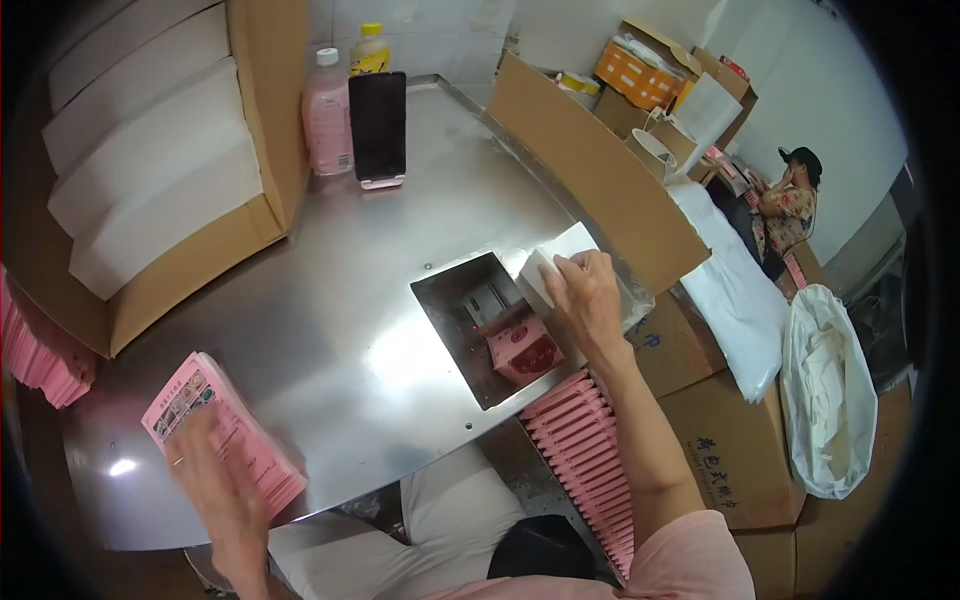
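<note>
My right hand (587, 298) grips a stack of white tissues (572, 242) at the right side of the metal table, beside a rectangular opening (455, 325) in its top. Inside the opening sits a pink piece with a dark red print (526, 350); part of it is hidden by the rim. My left hand (215, 475), slightly blurred, lies with fingers stretched over a stack of pink printed sleeves (245, 440) near the table's front left edge. Whether it presses on the sleeves or hovers just above, I cannot tell.
An open carton (262, 110) with several white tissue stacks (170, 210) stands at the left. A phone on a stand (378, 130) and a pink bottle (327, 115) are at the back. Pink packs (590, 450) fill a row below the table. Another person (788, 205) sits far right.
</note>
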### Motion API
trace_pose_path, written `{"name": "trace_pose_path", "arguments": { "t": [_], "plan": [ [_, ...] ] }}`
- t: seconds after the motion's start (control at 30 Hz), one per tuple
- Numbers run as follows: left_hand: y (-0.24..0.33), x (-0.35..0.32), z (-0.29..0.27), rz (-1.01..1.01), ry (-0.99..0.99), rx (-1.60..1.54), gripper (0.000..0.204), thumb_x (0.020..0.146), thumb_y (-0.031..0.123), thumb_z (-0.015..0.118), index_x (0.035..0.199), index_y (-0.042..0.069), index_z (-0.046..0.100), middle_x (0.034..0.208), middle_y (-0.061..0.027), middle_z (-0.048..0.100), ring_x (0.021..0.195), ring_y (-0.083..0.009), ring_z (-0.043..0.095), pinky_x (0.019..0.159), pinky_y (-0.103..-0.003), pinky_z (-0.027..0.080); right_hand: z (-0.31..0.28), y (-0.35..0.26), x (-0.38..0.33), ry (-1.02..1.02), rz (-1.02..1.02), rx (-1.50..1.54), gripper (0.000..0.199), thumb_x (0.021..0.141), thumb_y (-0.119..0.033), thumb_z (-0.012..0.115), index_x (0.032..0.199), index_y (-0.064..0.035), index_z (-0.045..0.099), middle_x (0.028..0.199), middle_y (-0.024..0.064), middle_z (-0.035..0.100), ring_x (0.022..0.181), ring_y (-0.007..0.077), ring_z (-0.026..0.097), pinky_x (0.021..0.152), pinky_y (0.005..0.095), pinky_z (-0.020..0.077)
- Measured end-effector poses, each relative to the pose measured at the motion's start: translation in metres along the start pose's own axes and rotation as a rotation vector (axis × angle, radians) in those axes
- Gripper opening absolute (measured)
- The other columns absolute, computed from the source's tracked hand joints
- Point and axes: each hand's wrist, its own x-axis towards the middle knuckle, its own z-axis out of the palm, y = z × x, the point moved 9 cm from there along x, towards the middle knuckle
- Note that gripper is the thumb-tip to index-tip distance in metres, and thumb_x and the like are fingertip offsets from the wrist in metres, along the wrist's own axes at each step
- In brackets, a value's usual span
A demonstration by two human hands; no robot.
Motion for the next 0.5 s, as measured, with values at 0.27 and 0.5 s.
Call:
{"name": "trace_pose_path", "arguments": {
  "t": [0.27,0.5],
  "plan": [
    [-0.065,-0.022,0.003,-0.047,-0.242,0.203,0.023,0.089,0.007,0.058,0.112,0.004,0.056,0.101,-0.0150,0.056,0.102,-0.0346,0.053,0.104,-0.050,0.035,-0.004,0.009,0.006,0.005,0.030,0.019,0.015,0.087,-0.011,0.068,0.097,-0.0031,0.075,0.084,0.0133,0.058,0.085,0.0297,0.056,0.074,0.0409,0.0466],
    [0.137,-0.021,0.100,0.513,-0.325,-0.351,0.029,0.086,0.000,0.057,0.115,0.000,0.059,0.108,-0.0219,0.056,0.104,-0.0389,0.054,0.095,-0.047,0.045,-0.006,-0.009,-0.006,0.093,0.007,0.197,0.032,0.085,-0.001,0.062,0.117,-0.0008,0.068,0.110,0.0180,0.065,0.108,0.0359,0.060,0.092,0.0419,0.0499]
  ]
}}
